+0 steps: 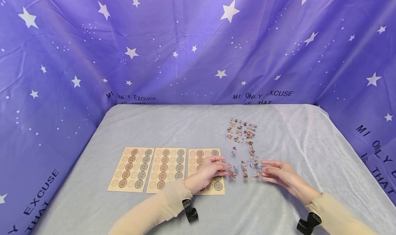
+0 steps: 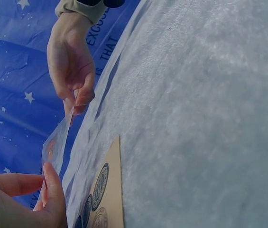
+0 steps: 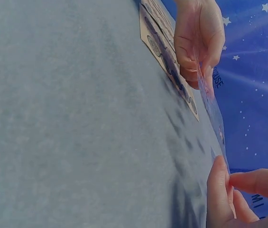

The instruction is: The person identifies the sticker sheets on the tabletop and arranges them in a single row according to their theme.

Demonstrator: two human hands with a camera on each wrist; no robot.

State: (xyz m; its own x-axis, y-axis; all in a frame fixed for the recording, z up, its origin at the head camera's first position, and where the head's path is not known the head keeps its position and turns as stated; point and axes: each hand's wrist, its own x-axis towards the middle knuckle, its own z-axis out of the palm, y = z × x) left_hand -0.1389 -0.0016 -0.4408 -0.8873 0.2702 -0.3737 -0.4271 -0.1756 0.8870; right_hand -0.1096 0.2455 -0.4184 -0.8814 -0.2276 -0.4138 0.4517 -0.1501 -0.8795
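Observation:
Between both hands a clear sticker sheet [image 1: 244, 173] with small colourful figures is held up by its opposite edges. My left hand [image 1: 208, 171] pinches one edge between thumb and fingers, over the right-hand tan card [image 1: 204, 153]. At the other edge, my right hand [image 1: 283, 175] pinches the sheet in the same way. The left wrist view shows the sheet [image 2: 58, 137] tilted and raised off the cloth, with the left thumb on its near side. Seen from the right wrist, the thin sheet [image 3: 214, 116] stretches between the two hands. Part of the right-hand card is hidden behind the left hand.
Two more tan cards, the middle one [image 1: 166, 159] and the left one [image 1: 130, 169], lie in a row with printed circles. Farther back on the grey cloth [image 1: 173, 125] is a group of small printed figures [image 1: 241, 130]. A purple star-patterned curtain [image 1: 185, 63] surrounds the table.

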